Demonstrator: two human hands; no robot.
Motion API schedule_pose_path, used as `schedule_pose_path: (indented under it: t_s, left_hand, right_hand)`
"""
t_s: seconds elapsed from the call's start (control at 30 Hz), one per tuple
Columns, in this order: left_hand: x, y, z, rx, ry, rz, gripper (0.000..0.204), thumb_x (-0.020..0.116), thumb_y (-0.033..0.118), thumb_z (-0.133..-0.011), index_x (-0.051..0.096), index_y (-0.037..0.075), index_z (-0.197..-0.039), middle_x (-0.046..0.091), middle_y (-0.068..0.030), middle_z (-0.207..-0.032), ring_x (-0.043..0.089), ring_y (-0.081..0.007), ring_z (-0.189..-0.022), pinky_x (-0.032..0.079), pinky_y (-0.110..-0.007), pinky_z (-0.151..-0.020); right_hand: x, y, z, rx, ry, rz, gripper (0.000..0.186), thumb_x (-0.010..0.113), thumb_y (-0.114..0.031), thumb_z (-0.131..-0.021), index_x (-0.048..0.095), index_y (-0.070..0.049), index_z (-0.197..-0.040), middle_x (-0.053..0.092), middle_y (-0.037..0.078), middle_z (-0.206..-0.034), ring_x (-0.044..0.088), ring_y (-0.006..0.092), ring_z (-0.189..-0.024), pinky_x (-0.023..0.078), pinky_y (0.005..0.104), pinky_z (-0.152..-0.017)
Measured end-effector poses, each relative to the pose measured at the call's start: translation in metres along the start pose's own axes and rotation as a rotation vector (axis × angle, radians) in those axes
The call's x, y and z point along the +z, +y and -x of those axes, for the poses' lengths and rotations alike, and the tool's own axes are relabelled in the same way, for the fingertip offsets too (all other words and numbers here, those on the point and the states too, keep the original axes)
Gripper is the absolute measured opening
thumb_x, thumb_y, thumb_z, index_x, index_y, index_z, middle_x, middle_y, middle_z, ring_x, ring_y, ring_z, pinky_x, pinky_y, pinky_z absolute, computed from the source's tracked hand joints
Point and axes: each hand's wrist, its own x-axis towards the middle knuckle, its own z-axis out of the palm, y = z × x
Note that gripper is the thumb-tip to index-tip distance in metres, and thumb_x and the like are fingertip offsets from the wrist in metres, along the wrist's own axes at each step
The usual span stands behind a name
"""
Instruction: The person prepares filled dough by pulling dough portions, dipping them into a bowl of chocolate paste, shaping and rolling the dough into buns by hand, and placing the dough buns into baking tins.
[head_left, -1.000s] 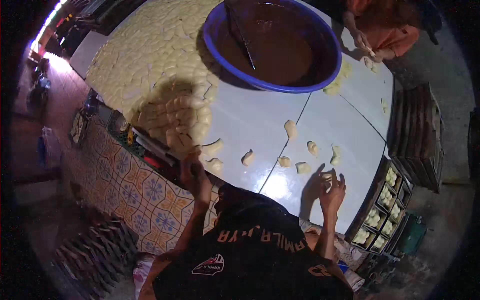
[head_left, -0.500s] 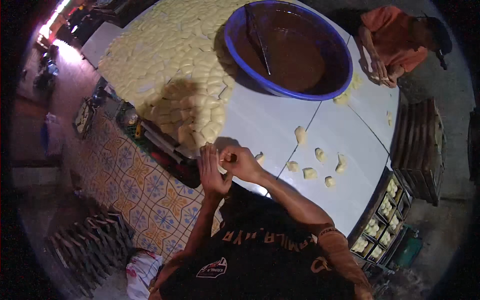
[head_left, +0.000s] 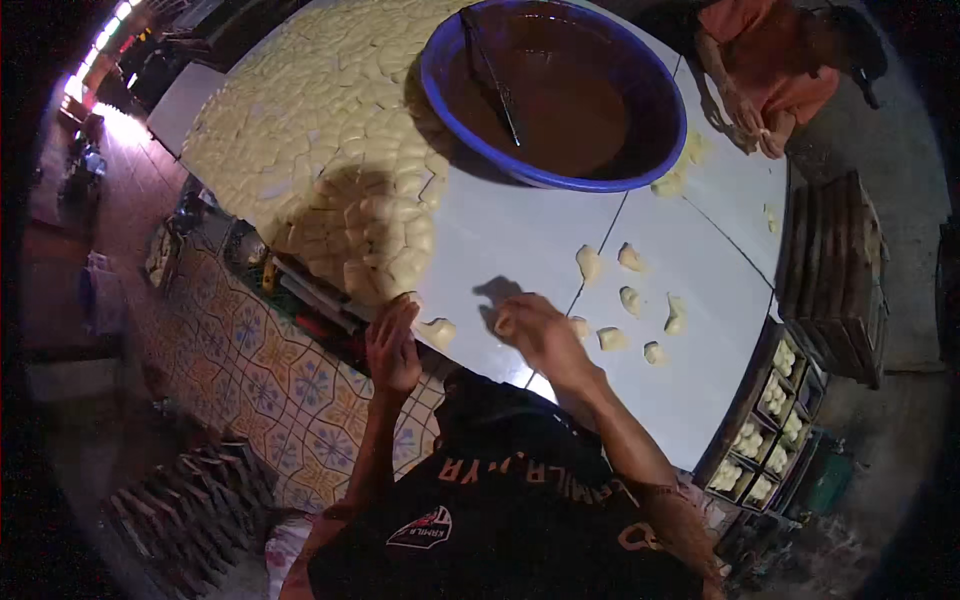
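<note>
My left hand (head_left: 393, 345) is at the table's front left, fingers together on a pale dough piece (head_left: 410, 298) at the edge of the dense spread of shaped dough (head_left: 330, 130). Beside it lies another loose piece (head_left: 437, 333). My right hand (head_left: 535, 330) is curled just above the white tiled tabletop (head_left: 500, 235), casting a shadow; what is inside it is hidden. To its right lie several separate dough lumps (head_left: 630, 300). Behind them stands a wide blue tub (head_left: 560, 175) of brown liquid, a long dark implement (head_left: 492, 80) lying across its left part.
A co-worker in orange (head_left: 760, 60) works dough at the back right. Stacked trays (head_left: 830, 270) and dough-filled moulds (head_left: 745, 465) flank the table's right side. Rods and a crate (head_left: 310, 290) lie along the left edge, above patterned floor tiles (head_left: 290, 400). Dark slats (head_left: 185, 505) are piled lower left.
Half a second ago my hands were together at the front left. My right hand has since moved right; my left has drawn slightly left. A dough lump now shows among those farther right.
</note>
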Motion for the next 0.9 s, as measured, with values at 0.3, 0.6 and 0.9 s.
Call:
schedule_pose_path:
  t_s: [0.3, 0.6, 0.9]
  left_hand:
    - [0.005, -0.029, 0.000, 0.088, -0.132, -0.103, 0.030, 0.059, 0.003, -0.077, 0.065, 0.002, -0.106, 0.057, -0.0173, -0.116, 0.050, -0.0372, -0.114, 0.039, -0.046, -0.096]
    - [0.035, 0.024, -0.022, -0.367, 0.093, 0.258, 0.013, 0.051, 0.007, -0.090, 0.059, 0.000, -0.096, 0.059, -0.0147, -0.108, 0.059, -0.0352, -0.093, 0.048, -0.043, -0.082]
    - [0.048, 0.095, -0.065, -0.419, -0.177, 1.277, 0.039, 0.051, -0.004, -0.090, 0.049, -0.003, -0.129, 0.058, -0.0150, -0.118, 0.058, -0.0240, -0.109, 0.051, -0.036, -0.089]
  right_hand:
    - [0.049, -0.023, -0.021, -0.184, -0.329, -0.101, 0.020, 0.064, -0.005, -0.080, 0.067, -0.004, -0.100, 0.063, 0.018, -0.099, 0.061, 0.0317, -0.088, 0.050, 0.0397, -0.081]
    - [-0.072, 0.019, 0.141, -0.240, 0.148, -1.548, 0.025, 0.073, -0.023, -0.070, 0.065, 0.000, -0.077, 0.065, 0.014, -0.082, 0.061, 0.0239, -0.081, 0.047, 0.0391, -0.068]
    - [-0.040, 0.051, 0.170, 0.570, 0.821, -0.015, 0.028, 0.056, -0.007, -0.093, 0.059, 0.002, -0.119, 0.060, 0.014, -0.116, 0.063, 0.0208, -0.097, 0.053, 0.0312, -0.078]
